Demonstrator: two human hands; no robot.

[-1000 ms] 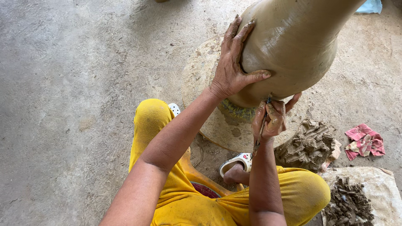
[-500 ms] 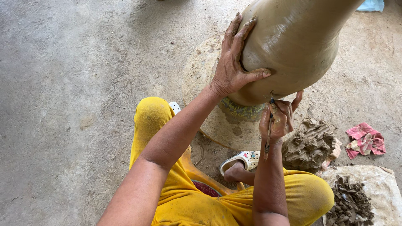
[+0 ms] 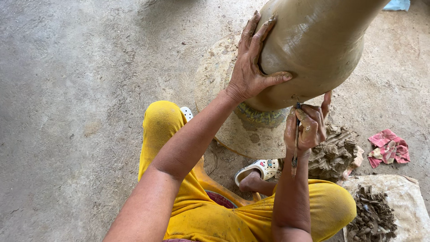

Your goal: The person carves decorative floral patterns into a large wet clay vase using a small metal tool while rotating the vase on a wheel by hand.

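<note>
Head view: only one camera here, looking straight down at a person sitting low on the concrete floor (image 3: 80, 89).
Pot: a big wet clay pot (image 3: 313, 45) filled the top right, standing on a round clay-smeared turntable (image 3: 215, 85).
Left hand: the left hand (image 3: 251, 71) was spread flat against the pot's side, fingers up and thumb out along the belly, pressing and not wrapped round anything.
Right hand: the right hand (image 3: 307, 127) sat just under the pot's lower curve, fingers curled tight round a thin stick tool (image 3: 295, 148).
Tool: its upper tip was right at the pot's underside and the rest hung down past the wrist. Couldn't tell if the tip actually touched the clay.
Legs: yellow trousers (image 3: 165, 130), with a white clog (image 3: 260, 169) on the foot by the turntable's edge.
Scraps: a lump of rough clay (image 3: 333, 152) was just beside the right hand, and more clay bits (image 3: 371, 219) lay on a pale sack (image 3: 412, 197) at the bottom right.
Rag: a pink cloth (image 3: 389, 148) was crumpled on the floor, off to the right.
</note>
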